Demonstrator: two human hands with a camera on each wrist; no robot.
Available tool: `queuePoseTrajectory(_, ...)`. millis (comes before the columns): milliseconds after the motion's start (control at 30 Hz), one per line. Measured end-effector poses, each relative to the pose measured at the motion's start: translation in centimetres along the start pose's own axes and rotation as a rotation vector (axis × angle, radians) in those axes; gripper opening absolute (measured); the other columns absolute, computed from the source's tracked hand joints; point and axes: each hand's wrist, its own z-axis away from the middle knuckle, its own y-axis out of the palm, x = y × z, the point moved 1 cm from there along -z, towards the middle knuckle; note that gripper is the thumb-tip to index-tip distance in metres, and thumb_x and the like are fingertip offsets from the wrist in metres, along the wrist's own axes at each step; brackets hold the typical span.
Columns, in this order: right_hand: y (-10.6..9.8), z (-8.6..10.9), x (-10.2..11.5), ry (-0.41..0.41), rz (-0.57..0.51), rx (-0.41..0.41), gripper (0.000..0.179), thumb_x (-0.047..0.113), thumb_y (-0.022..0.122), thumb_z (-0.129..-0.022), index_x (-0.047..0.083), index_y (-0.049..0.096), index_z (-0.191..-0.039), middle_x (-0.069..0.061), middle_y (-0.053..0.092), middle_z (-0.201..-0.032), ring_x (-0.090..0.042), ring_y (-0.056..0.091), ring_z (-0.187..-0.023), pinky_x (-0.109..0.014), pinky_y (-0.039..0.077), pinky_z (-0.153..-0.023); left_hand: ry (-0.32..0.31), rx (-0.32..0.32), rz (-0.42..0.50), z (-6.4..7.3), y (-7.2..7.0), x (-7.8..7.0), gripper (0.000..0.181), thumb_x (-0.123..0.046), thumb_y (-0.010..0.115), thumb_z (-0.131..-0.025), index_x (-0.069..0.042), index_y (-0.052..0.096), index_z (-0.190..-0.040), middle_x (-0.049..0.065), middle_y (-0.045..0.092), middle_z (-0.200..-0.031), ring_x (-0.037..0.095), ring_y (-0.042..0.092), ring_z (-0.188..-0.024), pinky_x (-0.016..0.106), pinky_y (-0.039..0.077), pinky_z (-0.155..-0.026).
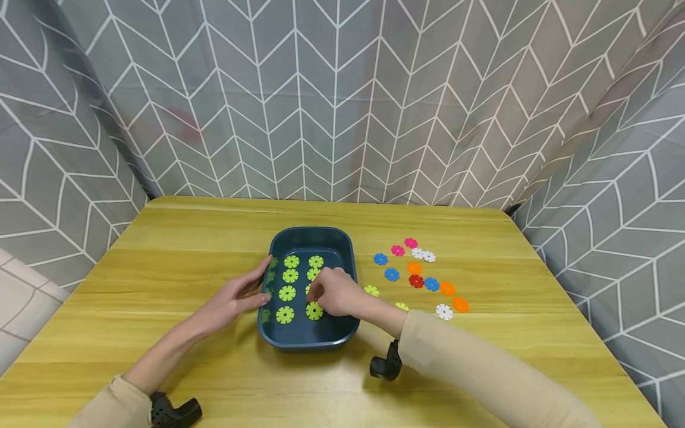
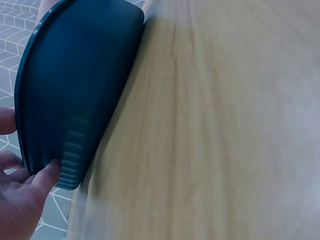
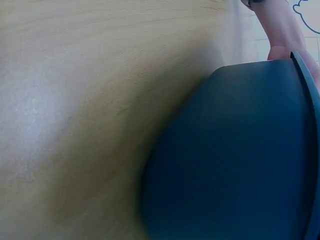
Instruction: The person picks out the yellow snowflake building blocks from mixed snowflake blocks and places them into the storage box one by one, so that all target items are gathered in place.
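A dark blue tray (image 1: 307, 343) stands on the table, with light green notched plastic discs (image 1: 285, 315) in two columns on its floor. My left hand (image 1: 235, 300) holds the tray's left rim; in the left wrist view, fingers (image 2: 47, 175) touch its outer wall. My right hand (image 1: 339, 292) reaches over the right wall with curled fingers, pinching the nearest disc of the right column, a green notched disc (image 1: 314, 311). The hand partly covers the disc behind it. In the right wrist view, the tray's outer wall (image 3: 230, 160) hides the right fingertips.
Right of the tray lie loose notched discs: blue (image 1: 392, 274), pink (image 1: 398, 251), white (image 1: 444, 312), orange (image 1: 460, 305) and red (image 1: 416, 281). A green loose disc (image 1: 371, 290) lies close to the tray's right side. Patterned curtains (image 1: 332, 101) border the wooden table (image 1: 203, 238).
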Motion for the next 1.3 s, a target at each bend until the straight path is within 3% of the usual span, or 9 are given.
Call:
queuePoseTrajectory(367, -0.1, 0.2, 0.0, -0.021, -0.041, -0.05, 0.023, -0.007, 0.062, -0.087, 0.002, 0.079, -0.1, -0.006, 0.077, -0.095, -0.017, 0.067, -0.089, -0.03, 0.06, -0.081, -0.005, 0.002, 0.002, 0.1, 0.0, 0.0, 0.071, -0.014, 0.054, -0.102, 0.001, 0.014, -0.159, 0.024, 0.01, -0.165, 0.047, 0.019, -0.148, 0.054, 0.023, -0.116)
queuePoseTrajectory(500, -0.6, 0.5, -0.2, -0.042, -0.171, -0.04, 0.019, -0.007, 0.065, -0.088, 0.001, 0.077, -0.101, -0.008, 0.076, -0.095, -0.014, 0.068, -0.083, -0.026, 0.06, -0.077, -0.007, -0.001, 0.0, 0.2, -0.1, 0.0, 0.071, -0.015, 0.054, -0.102, 0.0, 0.015, -0.159, 0.024, 0.01, -0.165, 0.047, 0.019, -0.148, 0.054, 0.023, -0.115)
queuePoseTrajectory(667, -1.9, 1.0, -0.6, -0.062, -0.347, 0.039, 0.021, -0.006, 0.069, -0.088, -0.002, 0.075, -0.108, -0.013, 0.075, -0.1, -0.015, 0.07, -0.087, -0.027, 0.061, -0.081, -0.006, -0.005, -0.002, 0.2, -0.1, 0.0, 0.071, -0.014, 0.054, -0.101, -0.001, 0.015, -0.159, 0.023, 0.01, -0.165, 0.047, 0.02, -0.148, 0.054, 0.023, -0.115)
queuePoseTrajectory(933, -3.8, 2.4, -2.7, -0.108, -0.577, 0.146, 0.024, -0.002, 0.067, -0.092, -0.002, 0.071, -0.116, -0.022, 0.071, -0.114, -0.032, 0.071, -0.105, -0.031, 0.06, -0.09, -0.009, -0.009, -0.014, 0.2, -0.1, 0.0, 0.071, -0.015, 0.055, -0.101, -0.001, 0.015, -0.159, 0.023, 0.01, -0.165, 0.047, 0.021, -0.148, 0.054, 0.024, -0.116)
queuePoseTrajectory(1133, -5.1, 3.8, -5.2, -0.144, -0.628, 0.061, 0.028, 0.006, 0.071, -0.091, 0.002, 0.071, -0.118, -0.019, 0.072, -0.116, -0.033, 0.07, -0.108, -0.035, 0.059, -0.093, -0.012, -0.006, -0.014, 0.1, -0.1, 0.1, 0.071, -0.016, 0.055, -0.102, -0.002, 0.015, -0.159, 0.022, 0.01, -0.166, 0.047, 0.02, -0.148, 0.055, 0.023, -0.116)
queuePoseTrajectory(1300, -6.2, 4.7, -7.9, -0.123, -0.627, -0.005, 0.031, 0.007, 0.071, -0.091, -0.001, 0.069, -0.121, -0.02, 0.071, -0.117, -0.038, 0.068, -0.11, -0.042, 0.058, -0.095, -0.017, -0.007, -0.018, -0.1, 0.0, 0.1, 0.072, -0.016, 0.055, -0.102, -0.002, 0.015, -0.159, 0.021, 0.009, -0.166, 0.046, 0.02, -0.149, 0.054, 0.023, -0.116)
